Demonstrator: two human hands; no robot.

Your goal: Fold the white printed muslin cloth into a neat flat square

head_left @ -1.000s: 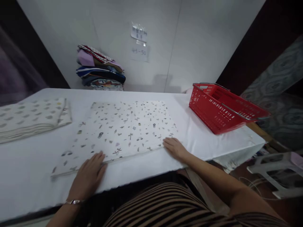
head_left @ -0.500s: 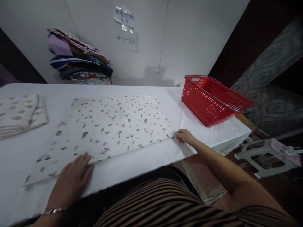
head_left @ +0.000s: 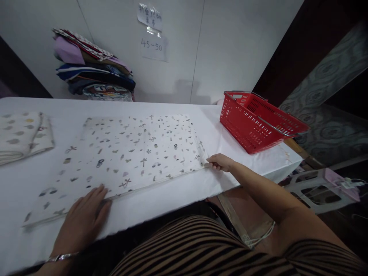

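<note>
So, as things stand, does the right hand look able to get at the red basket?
Probably yes: nothing visible stands between the right hand and the red basket, though that hand pinches a corner of the printed cloth and would likely need to release it.

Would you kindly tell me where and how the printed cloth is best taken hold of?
Probably by its near right corner, coming from the right: the printed cloth lies mostly flat, but its right edge curls up there, where the right hand pinches it.
</note>
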